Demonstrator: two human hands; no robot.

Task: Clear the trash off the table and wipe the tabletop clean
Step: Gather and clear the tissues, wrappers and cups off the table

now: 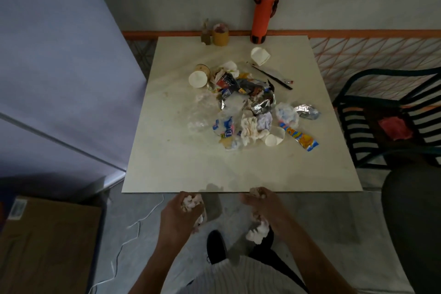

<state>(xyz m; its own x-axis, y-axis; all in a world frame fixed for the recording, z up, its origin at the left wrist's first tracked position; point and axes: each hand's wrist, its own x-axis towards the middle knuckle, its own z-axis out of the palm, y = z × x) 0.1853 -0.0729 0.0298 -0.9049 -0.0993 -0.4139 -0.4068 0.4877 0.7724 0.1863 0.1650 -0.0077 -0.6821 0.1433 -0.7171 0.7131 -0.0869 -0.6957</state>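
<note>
Just short of the near edge of the bench [167, 162], both hands hang over the floor, each with its grip clamped on crumpled white tissue. The left hand [177, 216] has its fingers curled round a wad of tissue [191, 201] that shows between the fingers and below the palm. The right hand [262, 205] pinches a second wad [257, 231], a small part of it at the fingertips and a larger lump hanging under the wrist.

Further out, the pale bench top carries the trash pile [248, 107] at its middle and right: torn snack wrappers, silver foil, clear plastic film and crumpled paper napkins, all lying against or over one another. A paper cup [199, 76] lies on its side at the left of the pile, mouth toward the camera; another small white cup [274, 139] lies at the near right, touching a yellow and blue wrapper [299, 137]. A crushed white cup [260, 55] sits apart toward the far side, near a long dark wrapper strip [272, 75]. Smears and stains mark the bench surface left of the pile.

At the far edge an orange bottle [262, 11] stands upright; to its left stand a yellow-brown container [220, 35] and a smaller dark object I cannot identify. A dark slatted chair [381, 114] stands right of the bench, and a cardboard box [47, 243] sits on the floor at the lower left
</note>
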